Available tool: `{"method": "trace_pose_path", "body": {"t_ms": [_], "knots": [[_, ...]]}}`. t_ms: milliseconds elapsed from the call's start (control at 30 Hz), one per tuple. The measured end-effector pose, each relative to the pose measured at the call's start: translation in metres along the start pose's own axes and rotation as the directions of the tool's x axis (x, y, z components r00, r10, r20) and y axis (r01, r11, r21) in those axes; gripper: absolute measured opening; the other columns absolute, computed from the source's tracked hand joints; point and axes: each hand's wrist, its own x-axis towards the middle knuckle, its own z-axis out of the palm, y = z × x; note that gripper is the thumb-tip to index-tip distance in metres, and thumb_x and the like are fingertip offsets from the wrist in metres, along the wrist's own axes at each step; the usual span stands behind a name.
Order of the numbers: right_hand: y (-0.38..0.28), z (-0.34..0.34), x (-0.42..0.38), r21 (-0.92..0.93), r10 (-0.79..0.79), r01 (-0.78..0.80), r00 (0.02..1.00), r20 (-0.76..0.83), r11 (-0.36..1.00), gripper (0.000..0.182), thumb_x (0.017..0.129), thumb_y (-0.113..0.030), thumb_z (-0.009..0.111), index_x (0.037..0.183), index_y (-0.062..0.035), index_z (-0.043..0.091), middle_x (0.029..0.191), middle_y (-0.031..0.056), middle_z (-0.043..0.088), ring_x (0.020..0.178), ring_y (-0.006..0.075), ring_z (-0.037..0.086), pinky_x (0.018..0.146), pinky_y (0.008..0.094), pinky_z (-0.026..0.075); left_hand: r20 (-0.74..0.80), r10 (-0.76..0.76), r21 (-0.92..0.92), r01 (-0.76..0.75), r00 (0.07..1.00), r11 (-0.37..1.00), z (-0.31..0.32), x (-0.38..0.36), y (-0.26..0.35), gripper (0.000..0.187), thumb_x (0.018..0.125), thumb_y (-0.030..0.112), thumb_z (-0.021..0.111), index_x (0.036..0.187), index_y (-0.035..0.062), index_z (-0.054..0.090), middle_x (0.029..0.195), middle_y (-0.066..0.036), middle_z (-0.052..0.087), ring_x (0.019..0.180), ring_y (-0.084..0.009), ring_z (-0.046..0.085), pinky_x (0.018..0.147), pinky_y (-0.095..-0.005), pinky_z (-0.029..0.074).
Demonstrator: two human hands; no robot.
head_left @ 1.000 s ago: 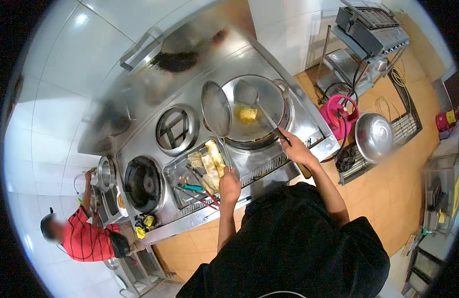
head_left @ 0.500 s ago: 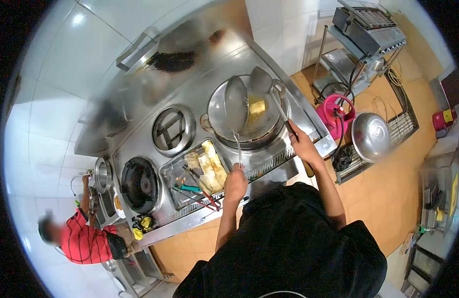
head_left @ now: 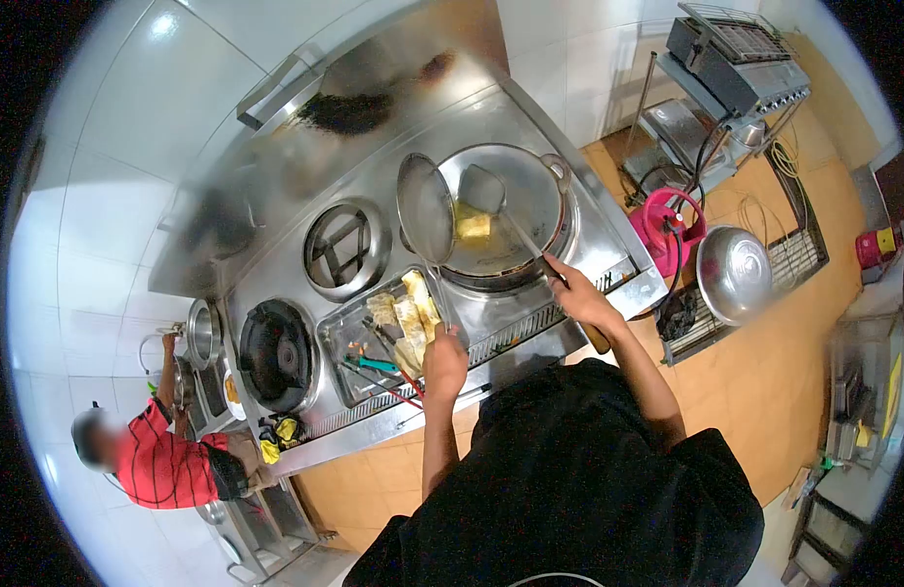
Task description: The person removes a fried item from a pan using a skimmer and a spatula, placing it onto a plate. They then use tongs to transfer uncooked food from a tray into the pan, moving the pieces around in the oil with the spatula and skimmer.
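Note:
My left hand [head_left: 444, 366] is closed round the handle of a round mesh strainer [head_left: 425, 207], which is tilted over the left rim of the wok. In my right hand [head_left: 579, 295] is the dark handle of a spatula [head_left: 483, 189], its metal blade inside the wok [head_left: 530, 191]. A yellow piece of food [head_left: 474, 229] lies in the liquid just below the blade. Several pale yellow pieces [head_left: 410, 318] rest in a metal tray [head_left: 346, 389] beside my left hand, with red-handled and teal-handled tools [head_left: 376, 364] at its front.
An empty burner ring [head_left: 346, 249] and a black burner [head_left: 276, 357] are left of the wok. A person in a red shirt [head_left: 168, 460] works at the far left. A pink gas cylinder [head_left: 657, 230] and a metal bowl [head_left: 734, 276] stand right, below a grill on a rack [head_left: 741, 64].
The strainer has moved left, from over the wok's middle to its left rim, with my left hand. The spatula blade has shifted left and down, near the yellow piece, which sits further left.

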Motion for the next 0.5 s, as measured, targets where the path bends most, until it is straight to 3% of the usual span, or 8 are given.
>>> {"method": "trace_pose_path", "body": {"t_ms": [67,200,300,367,433,500], "knots": [[-0.006,0.002,0.001,0.087,-0.033,0.03,0.999,0.034,0.996,0.053,0.098,-0.015,0.048,0.149,-0.0041,0.038,0.139,0.0271,0.053,0.133,0.0357,0.049,0.111,0.0342,0.035,-0.046,0.024,0.002,-0.024,0.999,1.0,-0.004,-0.003,0.001,0.022,0.097,0.014,0.046,0.105,-0.0032,0.057,0.086,-0.032,0.066,0.084,-0.0507,0.064,0.072,-0.0572,0.048],[-0.019,-0.004,0.0,0.103,0.01,-0.011,1.0,0.013,0.995,0.052,0.099,-0.015,0.048,0.149,-0.004,0.038,0.141,0.0266,0.052,0.134,0.0356,0.048,0.112,0.034,0.034,-0.039,0.01,-0.011,-0.01,0.999,1.0,-0.005,-0.003,0.005,0.022,0.097,0.013,0.045,0.105,-0.0036,0.057,0.086,-0.033,0.065,0.084,-0.0508,0.063,0.072,-0.0572,0.048],[-0.015,-0.01,0.0,0.054,-0.053,0.057,0.996,-0.067,0.997,0.053,0.099,-0.015,0.048,0.149,-0.0043,0.038,0.141,0.027,0.051,0.135,0.0349,0.047,0.112,0.034,0.033,0.023,0.003,0.009,-0.003,1.0,1.0,0.001,-0.001,0.011,0.021,0.096,0.011,0.045,0.105,-0.0043,0.055,0.087,-0.033,0.065,0.084,-0.0511,0.063,0.073,-0.0576,0.049],[-0.016,-0.017,-0.003,0.023,-0.033,0.036,0.991,-0.132,0.999,0.053,0.098,-0.016,0.048,0.149,-0.0043,0.038,0.142,0.027,0.05,0.135,0.0354,0.047,0.112,0.0346,0.033,0.092,-0.001,0.012,-0.001,0.996,1.0,0.015,0.004,0.008,0.02,0.094,0.009,0.046,0.106,-0.0052,0.054,0.089,-0.034,0.065,0.083,-0.0516,0.062,0.074,-0.0584,0.048],[-0.019,-0.022,-0.007,0.036,0.002,0.002,0.991,-0.132,0.999,0.053,0.098,-0.016,0.048,0.149,-0.0056,0.038,0.14,0.0268,0.052,0.131,0.0365,0.05,0.11,0.0358,0.036,0.068,0.072,-0.017,-0.071,0.995,0.997,0.029,0.007,0.003,0.02,0.093,0.008,0.048,0.107,-0.0057,0.052,0.09,-0.034,0.065,0.082,-0.0511,0.063,0.073,-0.0584,0.049],[-0.025,-0.029,-0.014,0.0,0.085,-0.086,0.984,-0.159,0.996,0.052,0.099,-0.016,0.048,0.149,-0.0071,0.039,0.136,0.0272,0.055,0.127,0.0378,0.054,0.107,0.037,0.039,0.079,0.123,-0.102,-0.115,0.989,0.988,0.029,0.007,0.017,0.022,0.098,0.012,0.045,0.111,-0.0011,0.056,0.087,-0.031,0.065,0.084,-0.0509,0.062,0.072,-0.0571,0.048]]}}
